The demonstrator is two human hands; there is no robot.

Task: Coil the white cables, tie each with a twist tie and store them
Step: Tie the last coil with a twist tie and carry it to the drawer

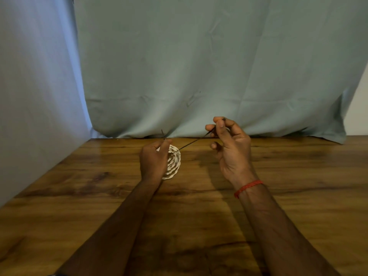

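The coiled white cable (172,164) is held above the wooden table (288,196), a flat round bundle whose face is turned toward the camera, its left part hidden behind the left hand (153,160). That hand is closed on the coil, thumb and fingertips pinched at its top edge. A dark twist tie (194,141) runs from the coil's upper rim up and to the right, its long axis slanting diagonally, to the right hand (229,145), which nips the far end between thumb and forefinger while the other fingers hang loosely curled. A second short dark end sticks up just above the left hand's pinch; it is probably the tie's other tail, though the view is too thin there to be sure. So the tie seems to pass through or around the coil at its top, with 1 tail on each side.

The coil lies down and left of the right hand's pinch, and the left hand is nearer it. Judging by this, the tying step is underway: the 2 tails need crossing and twisting close against the coil.

A red thread bracelet (248,187) circles the right wrist. Behind the coil hangs a pale green cloth (199,66).
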